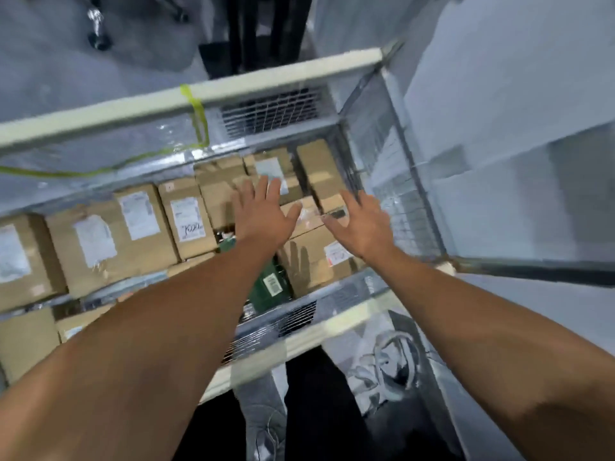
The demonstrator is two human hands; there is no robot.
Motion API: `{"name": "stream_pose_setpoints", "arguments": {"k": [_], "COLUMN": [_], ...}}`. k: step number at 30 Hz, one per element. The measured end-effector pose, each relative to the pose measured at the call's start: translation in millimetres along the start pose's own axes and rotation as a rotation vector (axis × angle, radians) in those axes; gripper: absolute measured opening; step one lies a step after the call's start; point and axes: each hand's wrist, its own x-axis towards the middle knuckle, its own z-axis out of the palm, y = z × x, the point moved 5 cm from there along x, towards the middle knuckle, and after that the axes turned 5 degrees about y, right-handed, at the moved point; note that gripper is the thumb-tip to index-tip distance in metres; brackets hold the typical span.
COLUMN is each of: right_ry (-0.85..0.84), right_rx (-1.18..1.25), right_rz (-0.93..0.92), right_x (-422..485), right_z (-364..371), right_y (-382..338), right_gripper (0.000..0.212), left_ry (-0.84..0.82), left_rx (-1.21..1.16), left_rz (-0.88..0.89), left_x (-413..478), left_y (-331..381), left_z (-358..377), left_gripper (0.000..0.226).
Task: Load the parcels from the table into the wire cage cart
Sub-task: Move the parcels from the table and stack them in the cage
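Hands over the load: left hand [263, 212] and right hand [361, 224], both spread and holding nothing, hover above the right end of the wire cage cart [253, 91], where many cardboard parcels [139, 241] already lie packed; the desk is out of view, so what remains cannot be judged.

Wire cage cart [283, 74]: 1. Brown cardboard parcels [109, 241] inside: at least 10; blur prevents an exact count. Green parcel [266, 291]: 1. White labels [186, 219] on brown parcels: about 6. Yellow-green strap [199, 121]: 1. Hands: 2, left hand [263, 214] and right hand [361, 226].
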Motion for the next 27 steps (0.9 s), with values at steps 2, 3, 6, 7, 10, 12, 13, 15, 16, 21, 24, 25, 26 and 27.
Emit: {"name": "stream_pose_setpoints", "arguments": {"k": [2,3,6,7,10,12,13,15,16,21,24,25,26,27], "right_ry": [0.048,0.075,0.188,0.227,0.327,0.391,0.420,0.467,0.492,0.605,0.694,0.709,0.716,0.723], "right_rx": [0.023,0.036,0.115,0.142,0.212,0.254,0.273,0.303,0.311,0.328,0.357,0.377,0.403,0.428], "right_rz": [0.107,0.162,0.300,0.341,0.474,0.563,0.608,0.697,0.736,0.910,1.026,1.072,1.117,1.157], "right_x": [-36,-56,-125,-150,-223,-272,-298,-353,-381,-529,-626,-659,-691,-724], "right_z": [-39,-57,-108,-122,-151,-164,-168,-172,-174,-174,-155,-145,-133,-120], "right_y": [3,6,18,25,51,71,81,98,104,128,127,124,119,114], "right_gripper": [0.082,0.084,0.095,0.095,0.081,0.078,0.078,0.078,0.078,0.079,0.079,0.078,0.076,0.076], "left_ry": [0.009,0.011,0.024,0.030,0.057,0.055,0.040,0.007,-0.006,-0.041,-0.039,-0.043,-0.057,-0.077], "left_rx": [0.012,0.022,0.065,0.079,0.079,0.081,0.089,0.127,0.151,0.278,0.438,0.493,0.546,0.586], "left_rz": [0.110,0.167,0.339,0.393,0.571,0.672,0.720,0.815,0.861,1.072,1.241,1.295,1.349,1.398], "left_x": [-22,-34,-69,-81,-119,-149,-166,-203,-221,-323,-405,-433,-463,-493], "left_y": [21,32,71,86,129,158,173,203,216,270,286,289,291,293], "left_z": [-34,-52,-102,-117,-152,-167,-171,-175,-177,-169,-149,-140,-130,-121], "left_gripper": [0.076,0.076,0.078,0.079,0.077,0.075,0.074,0.075,0.075,0.075,0.078,0.079,0.081,0.082]}}
